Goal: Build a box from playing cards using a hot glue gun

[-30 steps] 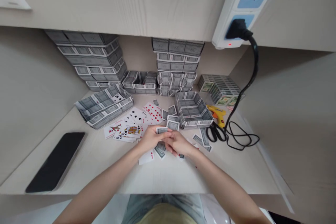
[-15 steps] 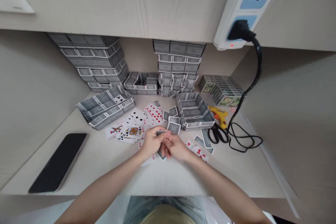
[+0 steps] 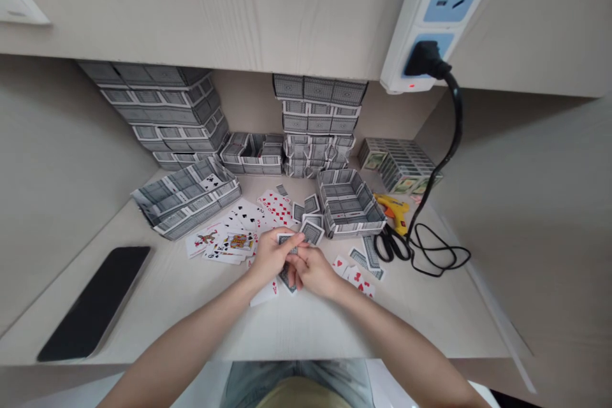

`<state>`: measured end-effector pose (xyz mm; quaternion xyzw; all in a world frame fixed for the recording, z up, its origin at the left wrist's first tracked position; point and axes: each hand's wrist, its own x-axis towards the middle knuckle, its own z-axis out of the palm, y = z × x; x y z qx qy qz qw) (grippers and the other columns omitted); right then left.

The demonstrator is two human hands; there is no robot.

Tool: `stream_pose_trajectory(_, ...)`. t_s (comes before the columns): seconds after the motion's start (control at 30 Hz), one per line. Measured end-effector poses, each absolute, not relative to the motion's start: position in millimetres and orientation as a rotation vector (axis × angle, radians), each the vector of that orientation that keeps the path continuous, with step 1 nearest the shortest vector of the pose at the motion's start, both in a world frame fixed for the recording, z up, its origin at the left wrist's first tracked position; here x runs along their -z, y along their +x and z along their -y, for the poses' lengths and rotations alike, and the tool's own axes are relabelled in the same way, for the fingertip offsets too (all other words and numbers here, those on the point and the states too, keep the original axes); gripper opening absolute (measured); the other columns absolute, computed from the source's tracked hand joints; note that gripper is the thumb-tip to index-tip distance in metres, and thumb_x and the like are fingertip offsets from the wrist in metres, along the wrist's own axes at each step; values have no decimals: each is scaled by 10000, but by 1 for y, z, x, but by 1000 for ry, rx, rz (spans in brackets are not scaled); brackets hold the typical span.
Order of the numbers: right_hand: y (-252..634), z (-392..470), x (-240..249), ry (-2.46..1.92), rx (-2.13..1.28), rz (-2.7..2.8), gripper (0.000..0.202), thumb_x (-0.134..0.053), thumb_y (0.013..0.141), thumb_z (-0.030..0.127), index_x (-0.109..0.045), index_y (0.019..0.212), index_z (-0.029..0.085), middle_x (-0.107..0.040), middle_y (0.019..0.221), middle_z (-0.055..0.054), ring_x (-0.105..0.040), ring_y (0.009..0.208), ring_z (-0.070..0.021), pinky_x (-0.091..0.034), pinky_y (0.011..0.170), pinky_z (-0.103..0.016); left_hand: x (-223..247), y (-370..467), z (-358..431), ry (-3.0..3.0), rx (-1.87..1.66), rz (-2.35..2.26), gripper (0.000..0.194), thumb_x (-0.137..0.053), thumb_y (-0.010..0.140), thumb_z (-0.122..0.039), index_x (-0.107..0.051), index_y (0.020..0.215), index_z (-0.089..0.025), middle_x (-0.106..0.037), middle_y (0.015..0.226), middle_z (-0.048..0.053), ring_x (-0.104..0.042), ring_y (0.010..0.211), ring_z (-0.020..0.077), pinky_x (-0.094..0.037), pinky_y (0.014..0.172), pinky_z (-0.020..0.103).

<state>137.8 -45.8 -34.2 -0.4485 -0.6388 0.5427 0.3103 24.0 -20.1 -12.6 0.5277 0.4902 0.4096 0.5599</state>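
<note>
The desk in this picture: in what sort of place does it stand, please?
It looks like a home desk nook used for card crafts, though a small workshop is possible. The signs are trays built from playing cards, a yellow glue gun beside black-handled scissors, and a power strip.

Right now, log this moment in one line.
left hand: holds card | right hand: against left | scissors: beside glue gun | phone: on desk

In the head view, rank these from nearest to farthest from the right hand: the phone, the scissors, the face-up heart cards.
From the right hand:
1. Face-up heart cards, just to its right.
2. Scissors, farther right, beside the yellow glue gun.
3. Phone, across on the left side.
</note>
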Motion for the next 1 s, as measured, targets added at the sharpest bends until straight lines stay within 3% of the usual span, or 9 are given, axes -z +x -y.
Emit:
stream_pose_trajectory(0.1, 140, 47, 31, -1219, -1385, 1746, 393, -375, 863, 378, -444, 528, 184, -514, 426, 24, -443, 334, -70, -363, 381, -182, 9, 25, 21, 1243, -947, -1156, 350, -623, 661, -471, -604, 686, -123, -673, 642, 43, -551, 404, 109, -421, 381, 217)
stream_pose_trajectory(0.27, 156, 43, 15, -1331, -945, 1809, 415, -463, 821, 435, -473, 498, 175, -501, 437, 21, -442, 415, -82, -327, 446, -205, 4, 22, 17, 1296, -1100, -1165, 303, -594, 706, -439, -596, 688, -137, -687, 691, 38, -629, 624, 138, -486, 573, 216)
stream_pose_trajectory(0.4, 180, 33, -6, -1389, -730, 1485, 379, -436, 823, 470, -602, 704, 151, -552, 534, 2, -485, 473, -105, -366, 481, -219, 5, 15, 10, 1215, -1067, -1211, 342, -567, 707, -491, -544, 681, -151, -615, 491, -9, -582, 443, 136, -462, 456, 229)
stream_pose_trajectory(0.5, 201, 25, -22, -1414, -542, 1166, 375, -457, 805, 476, -605, 860, 136, -573, 583, -8, -471, 445, -101, -372, 441, -219, 6, 11, 5, 1212, -1046, -1289, 354, -574, 694, -502, -539, 677, -150, -562, 419, -35, -522, 345, 117, -404, 366, 207)
stream_pose_trajectory(0.6, 226, 22, -31, -1397, -363, 1048, 376, -455, 809, 453, -598, 926, 126, -578, 619, -18, -465, 446, -94, -376, 428, -212, 8, 9, 3, 1236, -1048, -1348, 360, -572, 692, -506, -539, 664, -148, -533, 403, -44, -496, 318, 106, -361, 326, 192)
stream_pose_trajectory(0.7, 252, 21, -25, -1450, -241, 1041, 363, -482, 783, 445, -605, 917, 130, -618, 727, -62, -559, 575, -137, -453, 524, -262, 11, 7, 2, 1297, -1080, -1370, 366, -527, 728, -515, -533, 666, -154, -467, 378, -66, -433, 287, 82, -322, 309, 182)
stream_pose_trajectory(0.8, 272, 24, -8, -1560, -143, 1071, 355, -509, 753, 431, -604, 934, 141, -629, 896, -103, -595, 745, -186, -484, 649, -329, 14, 5, 3, 1330, -1159, -1401, 353, -478, 767, -513, -543, 771, -166, -428, 409, -83, -406, 306, 67, -320, 329, 174)
stream_pose_trajectory(1.0, 275, 56, 22, -1729, -21, 1026, 378, -418, 810, 413, -564, 1044, 155, -617, 946, -108, -587, 752, -186, -465, 653, -309, 17, 5, 5, 1502, -948, -1252, 498, -484, 782, -464, -450, 1202, -197, -540, 471, -56, -508, 389, 112, -393, 413, 199)
